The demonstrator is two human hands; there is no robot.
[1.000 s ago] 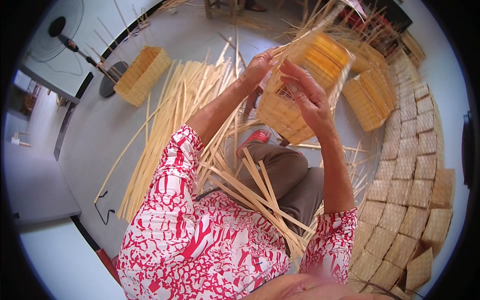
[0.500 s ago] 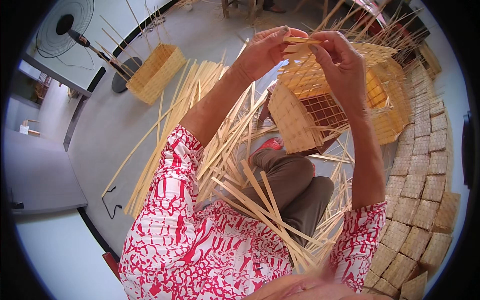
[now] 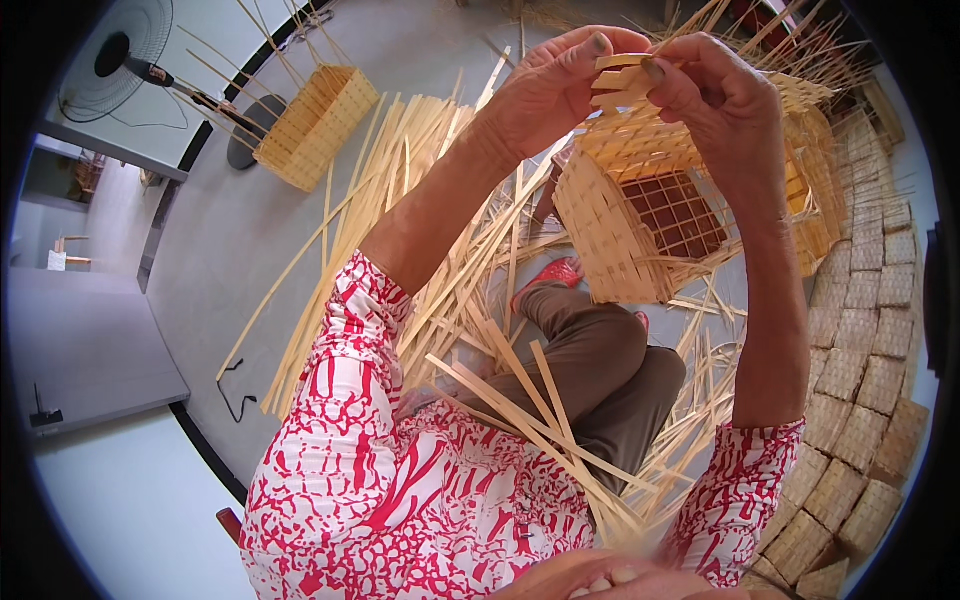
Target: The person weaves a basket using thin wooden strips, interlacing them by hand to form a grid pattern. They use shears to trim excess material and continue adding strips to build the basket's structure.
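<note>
In front of me, a partly woven bamboo basket (image 3: pixel 612 235) lies tilted, with an open lattice through which a dark red surface shows. At its upper edge my right hand (image 3: pixel 728 110) is closed, thumb and fingers pinching a short bent bamboo strip (image 3: pixel 622 62). My left hand (image 3: pixel 550 95) is closed at the other end of that strip, thumb on the near side and fingers curled behind. Loose strip ends of the weave stick out just below both hands. Part of the basket is hidden behind my right hand and forearm.
Long loose bamboo strips (image 3: pixel 400 190) cover the floor at left, and several cross my lap. A finished-looking rectangular basket (image 3: pixel 318 130) with upright stakes stands near a fan (image 3: pixel 115 55). Rows of small woven pieces (image 3: pixel 865 375) line the right wall.
The whole view has shifted, so hands and basket appear farther right. Both hands stay at the strip on the basket's upper edge, with a slightly changed finger position.
</note>
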